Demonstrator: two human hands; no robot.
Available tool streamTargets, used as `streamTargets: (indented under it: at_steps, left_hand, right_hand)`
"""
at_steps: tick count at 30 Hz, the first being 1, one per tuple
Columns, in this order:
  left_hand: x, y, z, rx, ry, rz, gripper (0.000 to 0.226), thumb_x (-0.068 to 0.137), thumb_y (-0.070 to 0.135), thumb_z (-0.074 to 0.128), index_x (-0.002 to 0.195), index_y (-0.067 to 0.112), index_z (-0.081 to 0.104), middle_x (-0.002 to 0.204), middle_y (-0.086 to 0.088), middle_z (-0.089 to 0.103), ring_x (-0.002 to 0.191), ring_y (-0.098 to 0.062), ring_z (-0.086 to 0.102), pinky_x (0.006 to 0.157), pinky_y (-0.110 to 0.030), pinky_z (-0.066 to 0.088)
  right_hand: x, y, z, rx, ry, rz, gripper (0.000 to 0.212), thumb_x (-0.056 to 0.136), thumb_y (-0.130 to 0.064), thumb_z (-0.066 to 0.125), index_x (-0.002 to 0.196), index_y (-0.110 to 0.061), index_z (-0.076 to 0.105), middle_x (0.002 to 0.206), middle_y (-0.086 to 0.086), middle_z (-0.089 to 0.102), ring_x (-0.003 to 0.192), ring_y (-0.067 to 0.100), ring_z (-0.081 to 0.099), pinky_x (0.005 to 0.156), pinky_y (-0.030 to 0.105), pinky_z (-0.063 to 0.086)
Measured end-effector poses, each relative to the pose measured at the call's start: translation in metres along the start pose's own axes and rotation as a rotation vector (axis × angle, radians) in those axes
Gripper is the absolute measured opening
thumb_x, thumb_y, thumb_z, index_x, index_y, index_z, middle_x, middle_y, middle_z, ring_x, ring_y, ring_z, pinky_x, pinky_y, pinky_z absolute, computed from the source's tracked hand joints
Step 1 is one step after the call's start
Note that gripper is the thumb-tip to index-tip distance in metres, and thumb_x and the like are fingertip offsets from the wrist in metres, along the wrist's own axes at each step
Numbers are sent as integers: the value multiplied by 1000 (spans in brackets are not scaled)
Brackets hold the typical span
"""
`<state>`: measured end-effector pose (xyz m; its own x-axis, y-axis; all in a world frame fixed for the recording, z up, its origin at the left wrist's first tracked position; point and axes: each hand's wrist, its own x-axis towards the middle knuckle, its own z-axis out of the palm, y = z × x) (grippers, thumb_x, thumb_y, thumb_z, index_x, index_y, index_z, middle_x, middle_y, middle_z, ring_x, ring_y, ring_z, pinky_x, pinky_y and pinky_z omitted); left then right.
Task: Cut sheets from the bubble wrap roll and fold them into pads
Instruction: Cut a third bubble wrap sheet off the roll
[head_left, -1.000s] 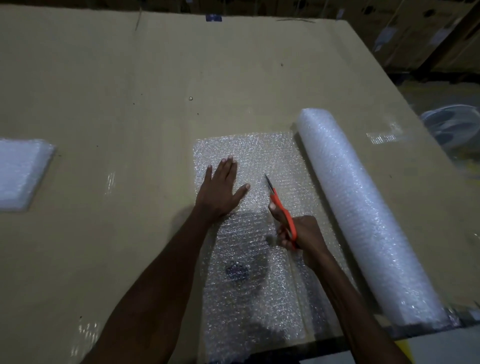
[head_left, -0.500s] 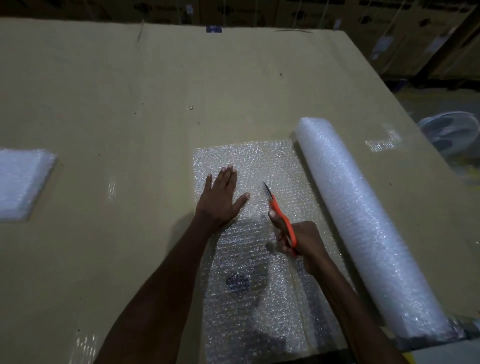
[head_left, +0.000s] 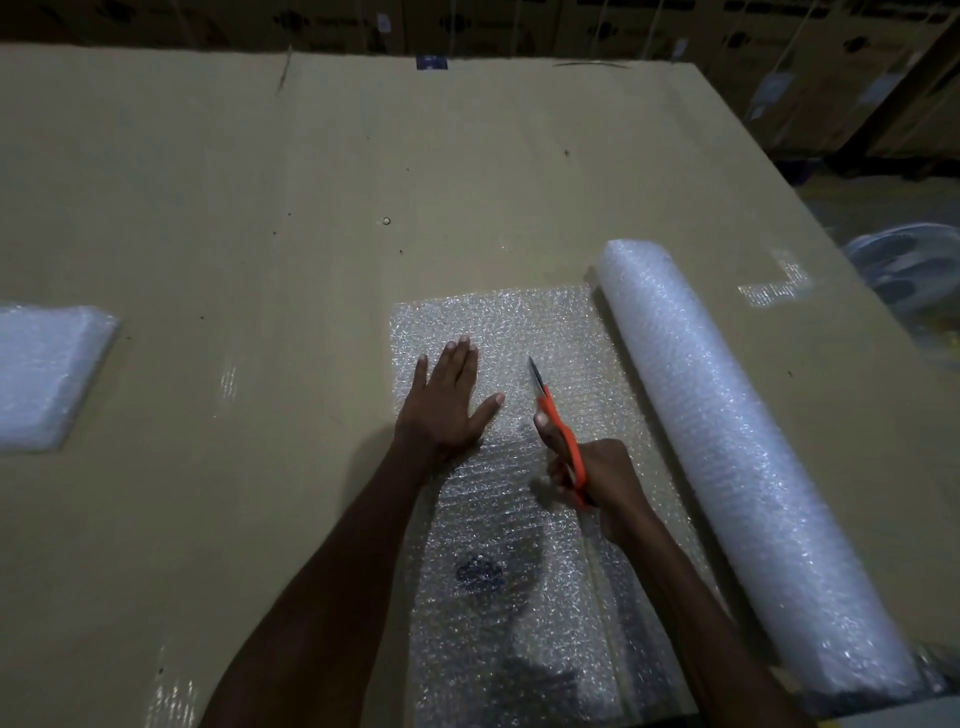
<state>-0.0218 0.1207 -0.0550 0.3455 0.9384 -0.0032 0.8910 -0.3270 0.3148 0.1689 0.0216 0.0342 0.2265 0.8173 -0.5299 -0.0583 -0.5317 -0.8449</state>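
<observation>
The left hand (head_left: 447, 405) lies flat, fingers straight, pressing the unrolled sheet (head_left: 498, 332) at the table's (head_left: 260, 182) centre. The right hand (head_left: 597, 478) grips orange scissors (head_left: 558, 431), blades pointing to 11 o'clock. The roll (head_left: 727, 441) lies at 3 o'clock, a folded pad (head_left: 47, 374) at 9 o'clock.

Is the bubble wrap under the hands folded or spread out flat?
Spread flat. The bubble wrap sheet lies in one layer on the cardboard, unrolled from the roll, with the left hand pressing it down.
</observation>
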Motion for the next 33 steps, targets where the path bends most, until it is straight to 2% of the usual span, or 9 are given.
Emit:
streamTargets:
  at_steps: [5,10,14,16,19,25,27,30,33]
  left_hand:
    - [-2,0,1,1,14,1,87,94,70,9,159,12,7,166,-4,-3,152,-16,-6,123,-48,-2]
    - [0,-1,2,5,16,0,84,97,69,13,159,13,6,166,-4,-4,152,-14,-8,123,-47,-5]
    - [-1,-1,3,-4,31,-9,81,99,66,18,159,14,5,166,-2,-5,151,-12,-10,122,-45,-8]
    - [-1,-1,4,0,35,-11,81,98,66,18,159,14,5,166,-1,-4,152,-12,-9,122,-44,-8]
    - [-1,-1,4,-13,34,-14,81,98,67,17,159,15,4,166,0,-5,151,-11,-11,122,-44,-9]
    - [-2,0,4,-34,45,-19,80,98,66,19,159,16,5,166,1,-5,151,-10,-10,122,-44,-8]
    - [-2,0,5,-32,53,-17,81,98,67,19,159,15,7,166,0,-3,152,-11,-8,123,-45,-6]
    - [-2,-2,7,-2,72,-14,82,97,67,19,159,14,10,166,-2,1,152,-12,-5,123,-45,-5]
    - [-2,-1,7,7,65,-12,81,98,65,21,159,13,10,166,-2,0,152,-12,-5,123,-45,-5]
  right_hand:
    - [9,-4,1,-103,13,7,55,68,-55,86,64,-3,71,63,18,68,47,21,56,45,23,42]
    - [6,-6,0,-29,-1,-1,57,74,-45,85,72,10,69,62,21,62,42,19,52,40,20,40]
    - [14,-13,8,-27,5,-8,66,70,-52,85,77,13,71,63,20,64,48,22,55,48,25,45]
    - [17,-15,8,-19,-3,-2,67,70,-50,86,78,14,71,63,19,63,49,21,54,47,25,45]
    - [17,-14,4,-8,-23,3,49,72,-44,86,61,0,68,62,21,57,43,18,47,39,20,36]
    - [20,-25,13,2,-27,15,53,74,-50,83,71,1,70,63,17,62,45,19,52,42,21,43]
    - [24,-29,15,-34,-24,5,53,73,-52,83,68,-1,71,64,17,64,46,19,53,42,21,44]
    - [29,-24,12,-52,-13,-3,51,70,-53,85,57,-7,67,59,15,61,41,18,50,41,20,38]
    - [26,-20,11,-38,-25,5,54,69,-54,85,60,-3,67,59,17,60,42,19,49,42,21,34]
